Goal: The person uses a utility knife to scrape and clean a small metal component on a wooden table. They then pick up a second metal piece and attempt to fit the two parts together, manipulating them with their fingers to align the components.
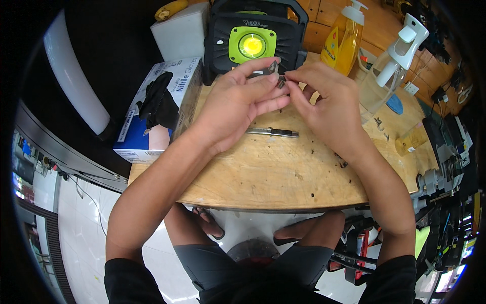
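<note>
Near the far side of the wooden table, my two hands meet in front of a work light. My left hand (230,101), palm turned up, holds a small greyish piece (274,66) between thumb and forefinger; its exact kind is too small to make out. Pinched at the left fingertips, my right hand (326,96) is closed on a small dark, rough bit (282,81) that touches or nearly touches the grey piece. Below the hands a snap-off utility knife (273,132) lies flat on the table (243,177).
A lit work light (215,45) stands behind my hands, with a nitrile glove box (190,81) to the left. At right are a yellow pump bottle (340,45), a clear spray bottle (377,83) and a small cup (409,141). Dark crumbs (341,162) dot the tabletop.
</note>
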The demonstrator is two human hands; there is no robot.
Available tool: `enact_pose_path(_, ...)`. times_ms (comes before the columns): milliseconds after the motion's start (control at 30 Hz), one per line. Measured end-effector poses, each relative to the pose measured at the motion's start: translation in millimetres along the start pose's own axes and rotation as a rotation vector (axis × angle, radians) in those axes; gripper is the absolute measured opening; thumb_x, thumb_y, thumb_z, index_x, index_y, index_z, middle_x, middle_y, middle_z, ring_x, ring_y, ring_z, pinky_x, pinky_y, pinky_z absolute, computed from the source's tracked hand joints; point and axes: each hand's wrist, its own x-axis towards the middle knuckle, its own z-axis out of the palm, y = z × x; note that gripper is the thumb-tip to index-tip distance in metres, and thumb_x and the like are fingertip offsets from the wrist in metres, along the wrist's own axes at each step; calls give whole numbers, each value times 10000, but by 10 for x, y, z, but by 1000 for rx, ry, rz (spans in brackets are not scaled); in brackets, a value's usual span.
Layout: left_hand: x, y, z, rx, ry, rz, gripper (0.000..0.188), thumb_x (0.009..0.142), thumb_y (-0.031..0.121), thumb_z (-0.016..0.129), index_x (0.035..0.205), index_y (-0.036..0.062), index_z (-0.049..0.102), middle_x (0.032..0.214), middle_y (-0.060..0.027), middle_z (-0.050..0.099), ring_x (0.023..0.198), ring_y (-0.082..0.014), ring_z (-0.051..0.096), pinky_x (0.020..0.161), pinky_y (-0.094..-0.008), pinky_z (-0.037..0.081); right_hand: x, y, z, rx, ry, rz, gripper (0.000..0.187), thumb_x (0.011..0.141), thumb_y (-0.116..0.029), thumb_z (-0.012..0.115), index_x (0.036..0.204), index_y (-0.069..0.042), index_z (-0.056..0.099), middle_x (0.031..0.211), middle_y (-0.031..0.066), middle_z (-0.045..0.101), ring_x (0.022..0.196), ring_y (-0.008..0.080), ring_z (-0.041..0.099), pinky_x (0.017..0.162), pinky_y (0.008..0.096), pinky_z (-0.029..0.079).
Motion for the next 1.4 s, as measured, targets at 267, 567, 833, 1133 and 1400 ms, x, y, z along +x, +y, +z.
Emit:
enact_pose_path(267,-8,5,18,163,-23,14,363,1070,65,525,1415,-47,545,1323,-153,645,1164,-219,678,1048,-377,566,-31,6,36,-73,-1,-57,129,844,-56,736,954,8,755,924,119,708,698,296,695,640,378,561)
enact_pose_path(567,-10,2,-19,338,-48,57,372,1080,98,527,1424,-42,550,1330,-145,655,1151,-213,693,1006,-329,591,24,15,-30,31,-59,-42,98,847,-25,734,928,28,744,860,138,700,688,307,689,627,369,549)
enact_pose_path(833,4,-13,-21,342,-43,68,373,1090,100,503,1428,-53,540,1331,-155,654,1173,-219,684,1033,-331,576,-1,-7,23,113,-6,46,74,833,-10,749,891,35,741,790,144,690,658,261,687,598,346,537)
enact_pose_path(1133,-43,-11,50,334,-43,115,327,1093,101,494,1353,-74,588,1274,-158,677,1146,-208,694,1035,-337,574,-14,-65,16,62,35,-22,70,827,2,730,873,30,686,798,118,656,640,242,670,577,329,525)
enact_pose_path(1400,-56,15,43,316,13,127,311,1094,126,502,1305,-74,613,1232,-147,695,1113,-200,709,1000,-324,590,39,21,19,128,19,-57,48,843,16,707,889,23,695,812,112,658,627,229,647,580,322,517)
